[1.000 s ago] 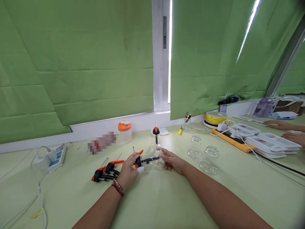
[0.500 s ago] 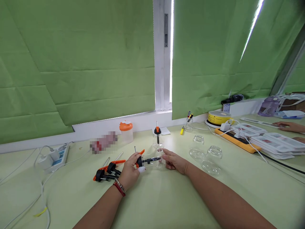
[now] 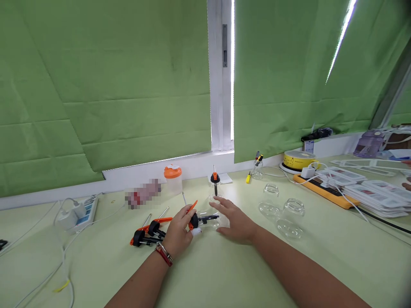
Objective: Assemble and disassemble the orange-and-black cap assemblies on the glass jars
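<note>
My left hand [image 3: 180, 231] is closed around a black-and-orange pump head [image 3: 194, 218] whose tube runs into a small clear glass bottle [image 3: 210, 218] lying on the table. My right hand [image 3: 233, 220] lies over the bottle's far end with its fingers stretched out and spread. Two more black-and-orange pump heads [image 3: 147, 231] with metal stems lie just left of my left hand. A further bottle with a pump fitted [image 3: 215, 184] stands upright behind my hands.
Two empty glass bottles [image 3: 282, 211] lie to the right. An orange-lidded jar [image 3: 173, 179], a power strip [image 3: 77, 211] with cables, a yellow reel [image 3: 298, 160] and stacked trays [image 3: 366, 188] line the back and right. Another person's hand [image 3: 407, 185] shows at the right edge.
My right hand has let go of the bottle's end and opened flat over it. The left hand keeps its hold on the pump head. The camera shifted slightly.
</note>
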`<state>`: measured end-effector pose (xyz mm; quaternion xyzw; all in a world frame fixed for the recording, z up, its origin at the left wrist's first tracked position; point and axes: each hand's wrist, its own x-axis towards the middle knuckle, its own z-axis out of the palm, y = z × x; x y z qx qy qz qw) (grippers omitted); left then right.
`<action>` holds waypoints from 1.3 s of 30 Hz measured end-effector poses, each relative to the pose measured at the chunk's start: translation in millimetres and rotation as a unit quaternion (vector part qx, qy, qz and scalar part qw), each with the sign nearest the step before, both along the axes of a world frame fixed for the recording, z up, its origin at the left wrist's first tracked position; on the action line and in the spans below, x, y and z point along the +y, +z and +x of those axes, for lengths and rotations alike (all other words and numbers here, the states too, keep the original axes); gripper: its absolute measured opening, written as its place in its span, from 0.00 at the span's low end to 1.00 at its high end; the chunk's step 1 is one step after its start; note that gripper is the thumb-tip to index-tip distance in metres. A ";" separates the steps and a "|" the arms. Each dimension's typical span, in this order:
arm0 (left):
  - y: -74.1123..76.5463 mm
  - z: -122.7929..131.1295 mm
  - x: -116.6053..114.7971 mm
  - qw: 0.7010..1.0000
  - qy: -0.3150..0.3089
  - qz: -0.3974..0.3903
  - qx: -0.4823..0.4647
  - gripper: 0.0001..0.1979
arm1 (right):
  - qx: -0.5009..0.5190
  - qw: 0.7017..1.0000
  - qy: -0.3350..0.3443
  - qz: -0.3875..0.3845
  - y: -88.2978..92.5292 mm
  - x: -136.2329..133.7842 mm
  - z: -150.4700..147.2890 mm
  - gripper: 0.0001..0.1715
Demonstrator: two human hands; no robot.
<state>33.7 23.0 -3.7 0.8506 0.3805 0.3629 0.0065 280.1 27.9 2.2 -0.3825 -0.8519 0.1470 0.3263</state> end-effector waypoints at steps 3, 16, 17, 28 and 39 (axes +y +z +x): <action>4.6 6.6 -8.0 0.998 -0.016 0.057 0.037 0.29 | -0.076 0.993 -0.032 0.088 -1.5 1.9 -4.8 0.44; 13.2 -20.9 14.4 0.864 0.460 -0.098 0.180 0.23 | 0.222 0.934 -0.275 -0.049 -32.0 46.1 31.9 0.44; 10.9 -24.1 16.3 0.856 0.464 -0.128 0.188 0.23 | 0.232 0.927 -0.282 -0.084 -34.0 47.8 33.4 0.45; 18.9 -5.2 4.7 0.876 0.394 -0.172 0.219 0.20 | 0.061 0.943 -0.308 -0.110 -44.0 59.6 40.8 0.43; 19.5 15.4 -10.0 0.917 0.295 -0.229 0.142 0.21 | 0.030 0.929 -0.365 -0.048 -59.4 78.4 47.5 0.33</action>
